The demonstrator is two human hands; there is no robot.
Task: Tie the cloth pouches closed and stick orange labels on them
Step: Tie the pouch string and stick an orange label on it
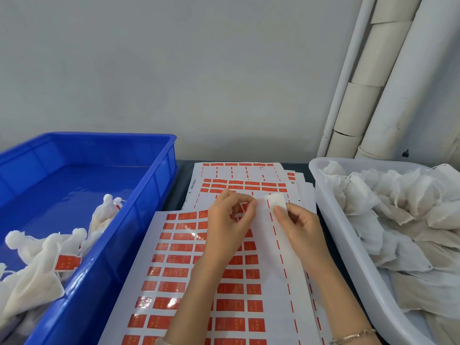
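Left hand (pixel 227 221) pinching orange label (pixel 243 209), right hand (pixel 300 226) gripping sheet corner (pixel 272 201) beside it

Left hand (pixel 227 220) beside right hand (pixel 300 226) (fingers (pixel 280 212) pinched)

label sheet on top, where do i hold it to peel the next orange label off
Probably best to hold the sheet by its bare right strip, coming from the right, as the right hand does. Curling that edge up lifts the edge of a label for the left hand to pinch.
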